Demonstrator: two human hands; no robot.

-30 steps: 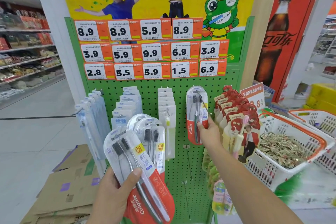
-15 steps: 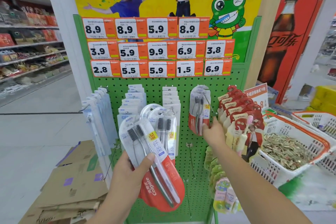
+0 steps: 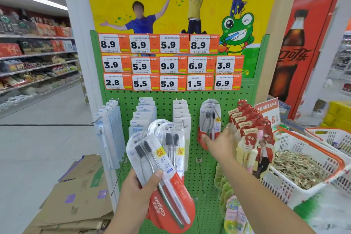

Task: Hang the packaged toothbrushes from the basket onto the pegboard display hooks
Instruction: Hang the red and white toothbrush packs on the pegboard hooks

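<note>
left hand [image 3: 140, 190] grips spare toothbrush packs [image 3: 161, 165], ready for hanging; right hand [image 3: 218, 141], fingers spread, steadies hung pack [image 3: 209, 119] above it.

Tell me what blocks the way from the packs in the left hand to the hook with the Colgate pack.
The right hand is in the way: it touches the hung Colgate pack at its lower end, in front of the hook. The left hand holds the packs lower and to the left; nothing else visible intervenes.

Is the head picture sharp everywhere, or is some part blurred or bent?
Head view: the price tags read sharply; the right hand is slightly motion-smeared; the left-side shelves are soft; the wide lens bows the white pillar and the frame edges.
</note>
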